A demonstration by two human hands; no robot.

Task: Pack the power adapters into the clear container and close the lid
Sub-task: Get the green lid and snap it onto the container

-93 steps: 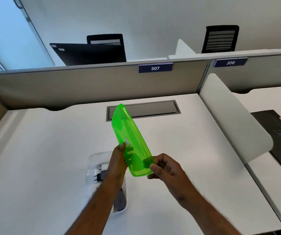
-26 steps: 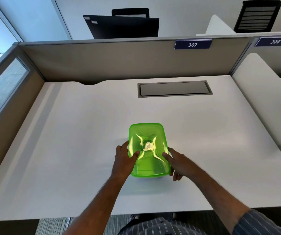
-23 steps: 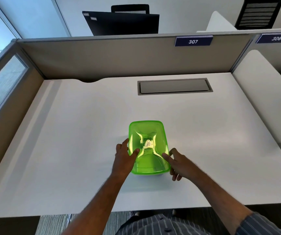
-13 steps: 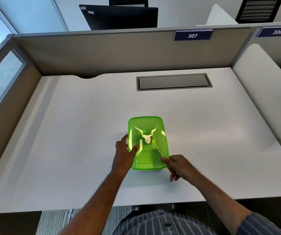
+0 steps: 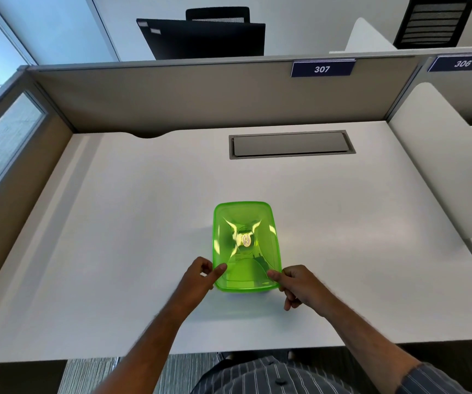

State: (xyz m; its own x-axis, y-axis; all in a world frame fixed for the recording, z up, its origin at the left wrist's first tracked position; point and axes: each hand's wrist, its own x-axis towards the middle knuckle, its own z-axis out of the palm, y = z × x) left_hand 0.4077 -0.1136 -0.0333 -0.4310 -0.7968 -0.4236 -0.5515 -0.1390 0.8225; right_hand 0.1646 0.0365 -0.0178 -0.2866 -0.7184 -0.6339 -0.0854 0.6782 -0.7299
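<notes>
A translucent green lid lies flat on top of the clear container, which is almost wholly hidden beneath it on the white desk. Dark shapes of the power adapters show faintly through the lid. My left hand pinches the lid's near left corner, thumb on top. My right hand pinches the near right corner the same way, its other fingers curled beside the container.
A grey cable hatch is set into the desk behind the container. Beige partition walls close the back and left; a white divider stands on the right. The desk's front edge runs just below my forearms.
Both hands have slid from the lid's long sides down to its near corners. Earlier the lid was held tilted in the air above the open container; it now lies flat on it.
</notes>
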